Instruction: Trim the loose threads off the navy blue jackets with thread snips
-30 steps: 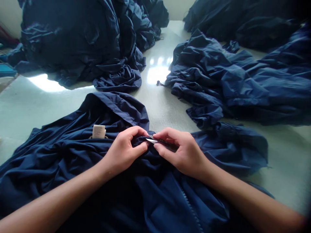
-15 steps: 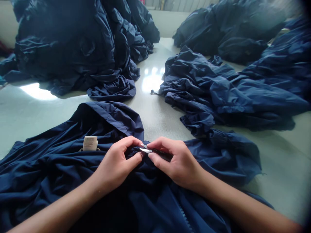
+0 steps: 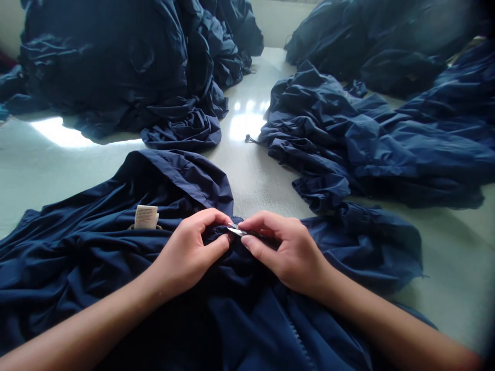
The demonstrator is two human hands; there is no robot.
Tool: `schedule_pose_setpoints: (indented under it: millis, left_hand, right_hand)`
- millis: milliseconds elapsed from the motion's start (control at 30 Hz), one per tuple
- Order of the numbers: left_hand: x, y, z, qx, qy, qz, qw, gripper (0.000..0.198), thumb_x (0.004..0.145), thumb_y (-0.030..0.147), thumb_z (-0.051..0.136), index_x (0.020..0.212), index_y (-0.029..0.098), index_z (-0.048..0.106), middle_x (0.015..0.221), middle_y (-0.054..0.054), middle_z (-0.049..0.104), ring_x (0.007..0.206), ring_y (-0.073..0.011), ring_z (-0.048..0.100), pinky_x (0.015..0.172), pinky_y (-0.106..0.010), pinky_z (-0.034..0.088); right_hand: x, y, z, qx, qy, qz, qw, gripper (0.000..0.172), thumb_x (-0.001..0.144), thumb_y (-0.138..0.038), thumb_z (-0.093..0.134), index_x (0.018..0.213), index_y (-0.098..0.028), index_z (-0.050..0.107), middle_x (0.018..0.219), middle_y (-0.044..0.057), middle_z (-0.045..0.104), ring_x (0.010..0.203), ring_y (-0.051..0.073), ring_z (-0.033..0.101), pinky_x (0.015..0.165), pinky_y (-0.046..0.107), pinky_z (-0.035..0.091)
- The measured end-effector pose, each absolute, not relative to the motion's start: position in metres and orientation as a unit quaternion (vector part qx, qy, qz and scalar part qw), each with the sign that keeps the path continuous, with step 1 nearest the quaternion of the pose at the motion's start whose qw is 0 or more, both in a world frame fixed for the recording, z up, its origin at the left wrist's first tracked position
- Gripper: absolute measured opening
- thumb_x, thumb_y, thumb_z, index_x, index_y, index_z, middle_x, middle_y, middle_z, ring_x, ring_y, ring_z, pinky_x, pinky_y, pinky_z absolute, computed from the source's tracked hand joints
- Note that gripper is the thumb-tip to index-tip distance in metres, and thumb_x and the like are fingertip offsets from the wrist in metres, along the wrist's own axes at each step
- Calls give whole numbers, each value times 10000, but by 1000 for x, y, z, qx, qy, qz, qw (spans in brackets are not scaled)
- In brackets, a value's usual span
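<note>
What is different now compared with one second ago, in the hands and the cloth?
Nothing visibly changed. The left hand still pinches the jacket, the right hand still holds the metal tool at that pinch, and the label lies as before. Only the view shifted a little.

Pretty sure I'm looking at a garment workshop here. There's a big pale tabletop [image 3: 247, 170] with heaps of identical navy jackets [image 3: 116, 62] piled at its far left corner, far edge and right edge. One more jacket [image 3: 77, 257] lies spread at the near edge, with its sewn-in label [image 3: 146, 216] and zipper [image 3: 301, 340] showing and a small metal tool [image 3: 236, 230] at its seam.
</note>
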State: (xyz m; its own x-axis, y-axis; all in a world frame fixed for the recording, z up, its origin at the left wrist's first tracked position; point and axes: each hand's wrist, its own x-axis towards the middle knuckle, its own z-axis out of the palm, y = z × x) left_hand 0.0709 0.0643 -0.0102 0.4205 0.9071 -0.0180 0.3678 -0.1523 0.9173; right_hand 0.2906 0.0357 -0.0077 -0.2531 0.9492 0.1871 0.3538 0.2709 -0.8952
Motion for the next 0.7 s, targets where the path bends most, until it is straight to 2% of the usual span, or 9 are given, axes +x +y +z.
schedule_pose_setpoints:
  millis: [200,333,400,500,600,700]
  left_hand:
    - [73,65,-9,701,454,288,468,60,947,231,704,998,240,735,966,38,752,898,-167,680,848,-277,512]
    - [73,65,-8,698,457,284,472,50,960,258,705,999,237,728,985,30,755,914,-175,684,871,-289,517]
    - [73,65,-7,699,461,280,470,53,959,254,704,1007,238,720,994,29,753,920,-177,681,884,-294,516]
    - [72,64,-6,702,461,278,467,50,962,252,701,1010,239,706,991,28,743,920,-179,674,899,-301,516]
    - [73,63,-8,703,451,287,470,65,965,241,700,1030,246,699,1002,24,734,952,-186,682,918,-307,522]
    - [73,61,-13,714,424,305,465,186,953,189,698,1124,259,682,1095,12,722,1037,-192,686,961,-312,523]
  right_hand:
    - [290,34,-7,-468,-684,395,396,89,970,-178,706,1030,-185,771,900,16,824,787,170,784,739,266,589]
    - [291,34,-5,-483,-613,457,428,78,958,-203,730,1028,-184,760,881,19,801,755,146,741,677,238,560]
    - [292,36,-6,-494,-556,495,451,100,965,-230,722,1051,-189,754,800,-4,752,652,114,667,581,213,503]
    - [294,40,-8,-492,-486,550,468,118,975,-247,690,1066,-193,742,636,-60,602,494,70,472,451,189,344]
    - [295,44,-9,-485,-443,602,454,169,947,-314,762,1049,-183,727,579,-89,492,456,56,348,422,190,234]
    - [295,47,-8,-511,-424,601,445,257,895,-381,848,977,-176,715,541,-101,442,439,50,300,419,197,187]
